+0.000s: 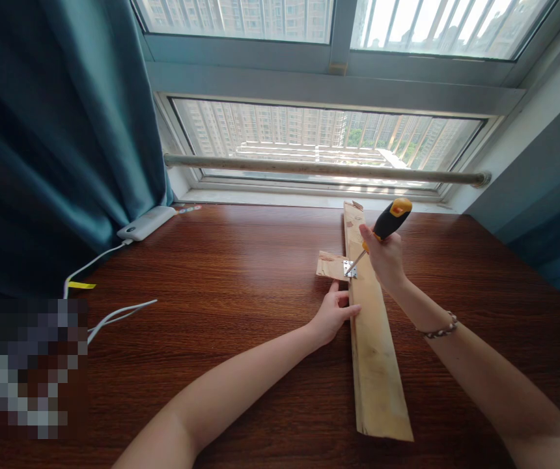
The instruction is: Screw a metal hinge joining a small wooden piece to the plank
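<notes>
A long wooden plank [378, 365] lies lengthwise on the brown table. Against its left edge sits a short wooden piece [329, 265], and a silver hinge [351, 266] spans the joint between them. My right hand [387, 262] is wrapped around a black and yellow screwdriver [391, 220], tilted so its shaft slants down and left to the hinge. Its tip meets the hinge near the lower left; a screw there is too small to make out. My left hand [329, 318] holds the plank's left edge, thumb on top, with a fingertip by the short piece.
The wood-grain table [221, 273] reaches a window sill, where a metal rail [309, 167] runs across. At left are a white power strip [147, 223], white cables [118, 314], a yellow strip [82, 285] and a blue curtain [65, 117]. The lower left corner is pixelated.
</notes>
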`<state>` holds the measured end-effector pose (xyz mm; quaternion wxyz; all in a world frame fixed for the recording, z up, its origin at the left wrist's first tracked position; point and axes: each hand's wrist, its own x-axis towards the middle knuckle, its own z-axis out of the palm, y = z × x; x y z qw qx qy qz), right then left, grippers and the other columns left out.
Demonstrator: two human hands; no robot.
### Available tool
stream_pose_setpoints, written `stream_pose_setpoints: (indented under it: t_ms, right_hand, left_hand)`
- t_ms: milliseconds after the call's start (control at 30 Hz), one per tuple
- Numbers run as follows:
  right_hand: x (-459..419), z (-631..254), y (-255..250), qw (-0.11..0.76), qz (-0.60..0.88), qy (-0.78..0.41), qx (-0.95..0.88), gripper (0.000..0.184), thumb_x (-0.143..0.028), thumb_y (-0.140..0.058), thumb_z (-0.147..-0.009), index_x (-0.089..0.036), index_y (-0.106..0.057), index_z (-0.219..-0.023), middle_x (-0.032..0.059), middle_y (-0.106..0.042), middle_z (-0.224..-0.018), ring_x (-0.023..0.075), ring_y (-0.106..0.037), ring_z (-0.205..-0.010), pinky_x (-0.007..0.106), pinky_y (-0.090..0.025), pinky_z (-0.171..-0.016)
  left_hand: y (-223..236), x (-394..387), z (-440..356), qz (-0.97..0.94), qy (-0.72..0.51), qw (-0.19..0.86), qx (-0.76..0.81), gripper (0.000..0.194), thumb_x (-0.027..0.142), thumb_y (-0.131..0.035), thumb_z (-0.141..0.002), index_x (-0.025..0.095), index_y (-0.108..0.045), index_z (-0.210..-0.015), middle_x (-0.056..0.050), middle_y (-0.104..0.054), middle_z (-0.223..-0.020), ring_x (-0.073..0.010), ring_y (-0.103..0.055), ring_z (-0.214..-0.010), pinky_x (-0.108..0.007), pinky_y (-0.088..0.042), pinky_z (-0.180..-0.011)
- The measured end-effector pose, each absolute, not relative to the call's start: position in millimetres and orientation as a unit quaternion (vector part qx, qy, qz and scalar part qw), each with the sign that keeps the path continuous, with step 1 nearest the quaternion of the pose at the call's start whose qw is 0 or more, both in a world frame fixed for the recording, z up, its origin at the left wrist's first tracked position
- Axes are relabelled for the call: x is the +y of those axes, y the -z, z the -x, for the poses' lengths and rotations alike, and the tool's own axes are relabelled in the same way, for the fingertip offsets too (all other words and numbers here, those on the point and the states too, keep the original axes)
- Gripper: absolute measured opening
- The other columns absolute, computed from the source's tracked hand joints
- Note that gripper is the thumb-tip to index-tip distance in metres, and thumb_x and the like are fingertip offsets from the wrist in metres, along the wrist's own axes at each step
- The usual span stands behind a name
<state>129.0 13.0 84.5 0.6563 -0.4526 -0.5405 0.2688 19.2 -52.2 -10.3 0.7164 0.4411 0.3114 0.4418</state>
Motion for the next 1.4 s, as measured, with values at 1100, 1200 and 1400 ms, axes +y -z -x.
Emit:
stream_pose_setpoints:
  t_ms: [1100, 1200, 1400]
  right_hand:
    - [20, -211, -112, 0.761, 0.48, -0.341, -0.272, 0.039, -0.05, -0.063, -0.064, -0.018, -0.04, -0.061, -0.007, -0.041, -0.054, 0.0046, -0.039, -0.041, 0.017, -0.036, -0.036]
    - [17, -249, -94, 0.611, 0.596, -0.353, -0.383, 0.04, -0.051, -0.059, -0.067, -0.019, -0.038, -0.057, -0.0059, -0.038, -0.05, 0.006, -0.037, -0.04, 0.019, -0.035, -0.036]
    - [17, -308, -41, 0.272, 0.773, -0.233, -0.524, 0.038, -0.053, -0.056, -0.068, -0.016, -0.048, -0.061, 0.0013, -0.048, -0.049, 0.014, -0.048, -0.043, 0.027, -0.04, -0.043]
  left_hand:
    - [10, -52, -21, -0.433, -0.438, 0.725, 0.309, 0.038, 0.037, -0.076, -0.054, 0.014, -0.069, -0.083, -0.004, -0.016, -0.14, -0.0302, -0.051, -0.105, -0.033, -0.05, -0.083]
    - [10, -53, -20, -0.431, -0.435, 0.725, 0.314, 0.037, 0.035, -0.076, -0.055, 0.014, -0.069, -0.084, -0.008, -0.025, -0.136, -0.0304, -0.051, -0.105, -0.036, -0.047, -0.088]
    - [8, -52, -19, -0.439, -0.424, 0.722, 0.327, 0.037, 0.037, -0.075, -0.055, 0.014, -0.069, -0.084, -0.011, -0.047, -0.115, -0.0308, -0.051, -0.106, -0.041, -0.041, -0.094]
